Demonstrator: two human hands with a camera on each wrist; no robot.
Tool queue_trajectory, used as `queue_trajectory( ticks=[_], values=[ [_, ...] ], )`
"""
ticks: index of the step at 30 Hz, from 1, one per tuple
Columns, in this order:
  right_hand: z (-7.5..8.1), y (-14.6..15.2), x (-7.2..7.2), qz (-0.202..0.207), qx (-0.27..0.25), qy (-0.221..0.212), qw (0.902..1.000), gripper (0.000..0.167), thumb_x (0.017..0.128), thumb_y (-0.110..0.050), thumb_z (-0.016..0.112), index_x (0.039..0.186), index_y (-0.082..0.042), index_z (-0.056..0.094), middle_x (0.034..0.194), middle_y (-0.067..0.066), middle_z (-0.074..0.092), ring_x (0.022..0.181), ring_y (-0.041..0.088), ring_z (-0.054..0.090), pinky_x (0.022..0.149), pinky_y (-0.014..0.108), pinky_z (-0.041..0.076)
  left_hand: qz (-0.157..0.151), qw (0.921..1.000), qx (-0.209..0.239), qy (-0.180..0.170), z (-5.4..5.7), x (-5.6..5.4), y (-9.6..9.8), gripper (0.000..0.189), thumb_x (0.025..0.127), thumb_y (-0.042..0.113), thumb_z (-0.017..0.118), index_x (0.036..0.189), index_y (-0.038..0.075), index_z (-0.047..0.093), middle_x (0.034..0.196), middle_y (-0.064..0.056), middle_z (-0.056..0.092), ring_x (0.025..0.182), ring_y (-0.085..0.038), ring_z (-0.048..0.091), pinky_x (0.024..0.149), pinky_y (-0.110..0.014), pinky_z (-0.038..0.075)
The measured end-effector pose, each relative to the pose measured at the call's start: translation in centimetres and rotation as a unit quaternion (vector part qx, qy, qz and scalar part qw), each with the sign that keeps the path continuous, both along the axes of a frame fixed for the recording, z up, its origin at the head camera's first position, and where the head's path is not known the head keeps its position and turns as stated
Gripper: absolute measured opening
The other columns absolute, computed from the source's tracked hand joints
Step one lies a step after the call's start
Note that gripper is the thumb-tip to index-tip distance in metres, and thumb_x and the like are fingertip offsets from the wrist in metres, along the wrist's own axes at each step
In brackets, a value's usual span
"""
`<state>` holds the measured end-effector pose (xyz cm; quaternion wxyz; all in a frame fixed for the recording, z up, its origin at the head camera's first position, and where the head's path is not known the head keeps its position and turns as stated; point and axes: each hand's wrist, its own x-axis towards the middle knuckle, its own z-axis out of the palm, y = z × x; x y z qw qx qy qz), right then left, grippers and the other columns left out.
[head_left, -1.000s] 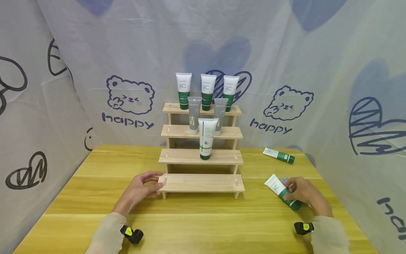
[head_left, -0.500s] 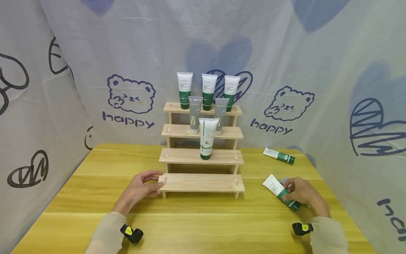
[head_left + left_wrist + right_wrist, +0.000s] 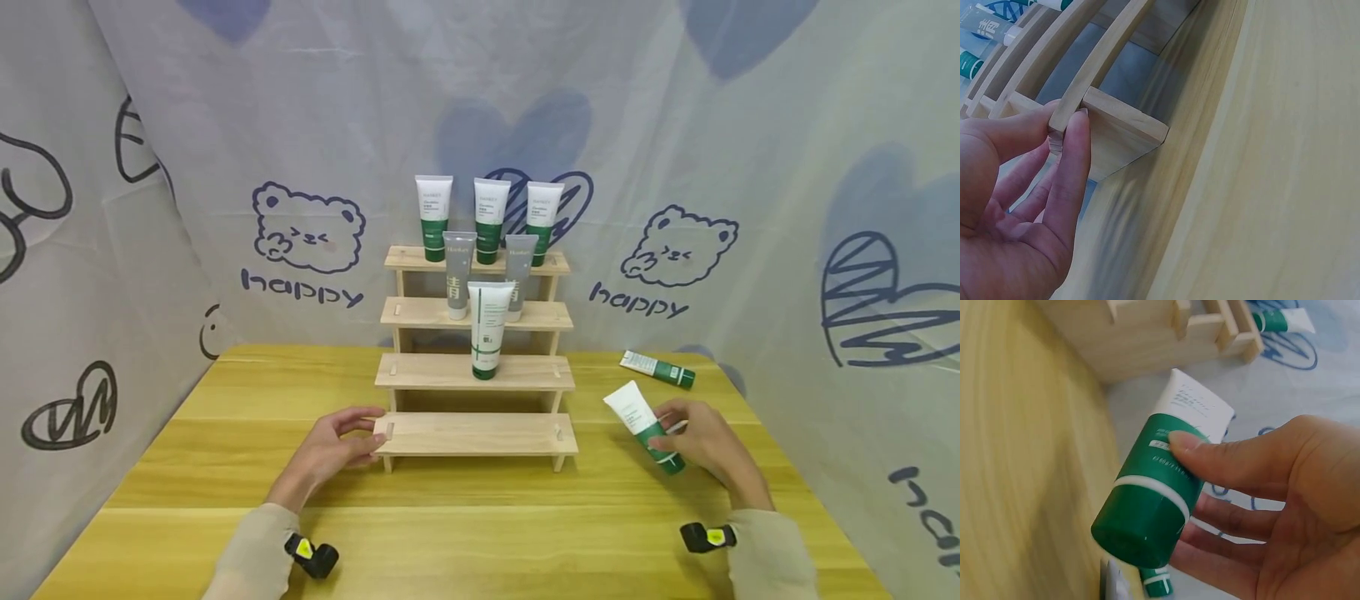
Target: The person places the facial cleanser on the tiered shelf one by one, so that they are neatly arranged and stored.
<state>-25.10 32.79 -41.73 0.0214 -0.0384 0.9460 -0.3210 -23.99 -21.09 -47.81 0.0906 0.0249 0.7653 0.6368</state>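
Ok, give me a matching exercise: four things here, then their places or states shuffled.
1. Two silver-grey plastic tubes
2. Mostly white plastic tube with green cap
3. Left hand
4. Right hand

A. Holding a white-and-green plastic tube
B. On the third step from the top of the pale wooden rack
C. Pinching the lowest step by its end
D. On the second step from the top

1-D; 2-B; 3-C; 4-A

Left hand (image 3: 330,446) and right hand (image 3: 699,433) well apart, each in a pinch
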Motion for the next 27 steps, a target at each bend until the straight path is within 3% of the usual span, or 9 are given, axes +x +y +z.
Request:
queue_trajectory(
  ticks=[17, 27],
  values=[
    [2.7, -5.0, -0.4, -0.012, -0.083, 0.031, 0.996, 0.048, 0.088, -0.015, 0.082, 0.129, 0.002, 0.064, 0.124, 0.023, 0.067, 0.105, 0.032, 0.065, 0.08, 0.031, 0.058, -0.002, 1.0, -0.003, 0.002, -0.1, -0.1, 0.0, 0.057, 0.096, 0.02, 0.075, 0.146, 0.004, 0.054, 0.139, -0.024, 0.055, 0.098, -0.016, 0.072, 0.085, -0.031, 0.066],
    [3.1, -8.0, -0.9, 0.002, -0.148, 0.051, 0.9877, 0.047, 0.088, -0.013, 0.082, 0.13, 0.0, 0.064, 0.126, 0.021, 0.067, 0.109, 0.033, 0.066, 0.084, 0.033, 0.06, -0.003, 1.0, -0.001, -0.001, -0.1, -0.1, 0.1, 0.056, 0.096, 0.018, 0.076, 0.146, 0.005, 0.055, 0.138, -0.023, 0.055, 0.097, -0.016, 0.072, 0.085, -0.032, 0.066]
  ],
)
